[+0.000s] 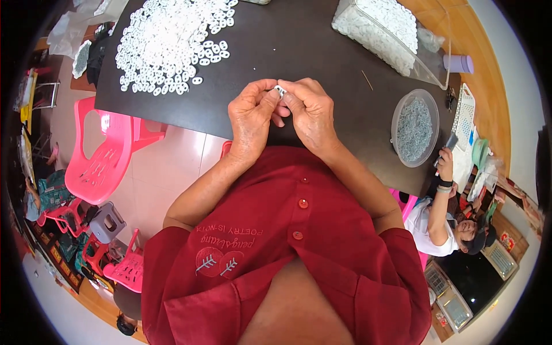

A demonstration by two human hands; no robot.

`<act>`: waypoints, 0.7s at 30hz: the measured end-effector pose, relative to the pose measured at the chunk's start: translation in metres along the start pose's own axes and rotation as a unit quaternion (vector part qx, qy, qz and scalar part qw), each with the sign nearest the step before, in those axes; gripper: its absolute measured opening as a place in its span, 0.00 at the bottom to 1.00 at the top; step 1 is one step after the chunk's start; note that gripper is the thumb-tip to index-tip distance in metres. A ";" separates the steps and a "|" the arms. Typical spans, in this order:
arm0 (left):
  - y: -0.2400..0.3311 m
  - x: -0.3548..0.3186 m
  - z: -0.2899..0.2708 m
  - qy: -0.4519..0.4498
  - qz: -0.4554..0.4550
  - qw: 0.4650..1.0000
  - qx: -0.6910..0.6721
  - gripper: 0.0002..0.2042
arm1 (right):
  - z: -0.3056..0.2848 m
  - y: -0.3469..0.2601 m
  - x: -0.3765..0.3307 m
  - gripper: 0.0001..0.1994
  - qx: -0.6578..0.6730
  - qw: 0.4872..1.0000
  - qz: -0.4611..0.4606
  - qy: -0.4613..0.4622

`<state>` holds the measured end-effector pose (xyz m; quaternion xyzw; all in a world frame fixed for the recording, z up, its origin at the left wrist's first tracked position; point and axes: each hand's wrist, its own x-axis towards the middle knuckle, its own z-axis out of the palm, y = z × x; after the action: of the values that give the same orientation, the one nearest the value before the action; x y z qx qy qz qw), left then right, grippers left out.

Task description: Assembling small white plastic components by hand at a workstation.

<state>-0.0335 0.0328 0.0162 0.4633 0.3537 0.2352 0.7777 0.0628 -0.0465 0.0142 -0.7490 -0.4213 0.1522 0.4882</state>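
Observation:
Over the dark table's near edge, my left hand and my right hand meet, fingertips pinched together. Between them is a small white plastic piece with two dark holes, gripped from both sides. Whether a screw sits in it is too small to tell. A large pile of similar white two-holed oval pieces spreads over the table to the far left. Right of my hands stands a round clear tub of small grey metal screws.
A clear plastic box of white pieces stands at the far right, beside a lilac cup. A thin brown stick lies on the dark table. Pink chairs are at left. Another person sits at right, holding a phone-like dark object.

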 end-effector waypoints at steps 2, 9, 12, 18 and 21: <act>0.000 0.001 0.000 0.001 0.000 1.000 -0.001 0.09 | -0.002 -0.003 0.000 0.13 -0.035 0.999 -0.015 -0.007; 0.002 0.005 -0.002 0.018 -0.022 0.998 -0.052 0.07 | 0.001 -0.011 0.001 0.15 -0.059 0.998 -0.007 -0.009; 0.002 0.006 0.000 0.027 -0.028 0.997 -0.067 0.07 | 0.002 -0.010 0.002 0.15 -0.079 0.997 -0.022 0.010; 0.002 0.005 0.000 0.021 -0.022 0.999 -0.045 0.07 | 0.002 -0.006 0.003 0.15 -0.081 0.995 -0.052 0.038; 0.000 0.006 -0.002 0.023 -0.008 1.000 -0.018 0.07 | 0.001 -0.005 0.003 0.14 -0.083 0.995 -0.050 0.035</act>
<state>-0.0315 0.0376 0.0134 0.4410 0.3711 0.2455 0.7795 0.0614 -0.0426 0.0183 -0.7699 -0.4519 0.0662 0.4456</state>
